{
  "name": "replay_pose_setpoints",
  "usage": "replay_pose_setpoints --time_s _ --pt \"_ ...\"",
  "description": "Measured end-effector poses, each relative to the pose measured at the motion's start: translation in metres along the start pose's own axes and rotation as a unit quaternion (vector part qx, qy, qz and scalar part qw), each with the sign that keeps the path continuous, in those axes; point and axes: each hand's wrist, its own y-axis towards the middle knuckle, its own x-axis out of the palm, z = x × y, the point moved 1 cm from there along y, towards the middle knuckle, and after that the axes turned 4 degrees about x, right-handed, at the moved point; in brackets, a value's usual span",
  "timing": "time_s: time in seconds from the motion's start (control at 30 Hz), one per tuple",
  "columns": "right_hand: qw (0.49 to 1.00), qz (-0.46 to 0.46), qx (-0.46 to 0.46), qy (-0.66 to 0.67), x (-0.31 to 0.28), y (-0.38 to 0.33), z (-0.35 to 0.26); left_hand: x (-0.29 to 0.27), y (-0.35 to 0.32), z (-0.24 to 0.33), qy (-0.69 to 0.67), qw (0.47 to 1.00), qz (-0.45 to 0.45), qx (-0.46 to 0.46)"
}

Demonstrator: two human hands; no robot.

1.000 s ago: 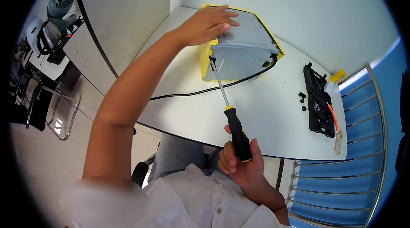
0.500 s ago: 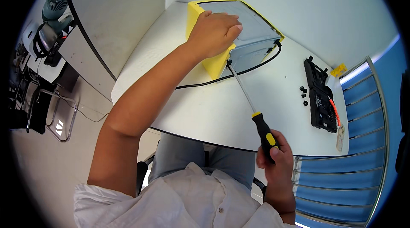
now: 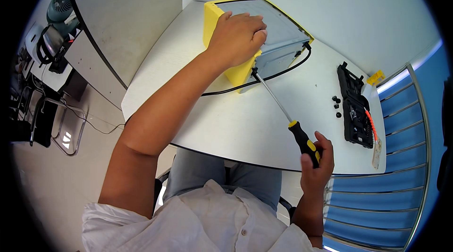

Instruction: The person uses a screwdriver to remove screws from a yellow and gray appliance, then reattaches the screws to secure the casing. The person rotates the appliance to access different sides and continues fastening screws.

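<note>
L hand (image 3: 236, 40) is lying on top of the yellow & grey box (image 3: 276, 21), upper mid of frame. Its fingers are bending a bit; can't tell if they're gripping the edge, b/c the hand's back is hiding it. R hand (image 3: 318, 157), lower right of ctr, is holding the screwdriver (image 3: 298, 133); its fingers are going loosely round the black & yellow handle, thumb on the near side. The metal rod is pointing up & left, w/ its tip reaching a small black part at the box's near corner; can't tell if they're touching.

A black cord (image 3: 293, 68) is coming out of the box's right corner, curving down & left past the rod. Box is sitting on the white counter (image 3: 226, 134). Right side of frame: a black tool case (image 3: 356, 110) is lying open, w/ small black bits (image 3: 336, 106) sitting just left of it & an orange stick (image 3: 371, 122) resting at its right edge. Upper left: a green fan (image 3: 60, 7) is standing near a kettle (image 3: 53, 42).
</note>
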Motion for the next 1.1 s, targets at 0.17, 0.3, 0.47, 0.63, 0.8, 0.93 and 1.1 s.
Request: replay_pose_setpoints --time_s 0.17,0.3,0.47,0.63,0.8,0.93,1.1 --pt "0.997 0.009 0.051 0.063 -0.006 0.003 0.012 0.0 0.0 0.004 -0.004 1.0 0.005 -0.009" --pt "0.994 0.037 -0.067 -0.076 -0.004 0.002 0.009 0.002 0.0 0.003 -0.003 1.0 0.01 -0.012" --pt "0.997 0.063 -0.046 -0.003 0.004 -0.001 0.012 0.002 -0.001 0.006 -0.006 1.0 0.016 -0.014" --pt "0.999 0.002 0.045 0.03 0.002 0.0 0.01 0.003 -0.002 0.005 -0.006 1.0 0.023 -0.014" --pt "0.996 -0.023 0.006 -0.08 0.001 0.002 0.006 0.005 -0.002 0.005 -0.004 1.0 0.029 -0.01" --pt "0.986 -0.034 -0.037 -0.159 0.002 0.007 0.008 0.006 -0.002 0.003 -0.004 0.999 0.037 -0.008" --pt "0.977 -0.002 -0.102 -0.186 -0.006 0.023 0.014 0.005 -0.001 0.005 -0.011 0.999 0.032 -0.01"
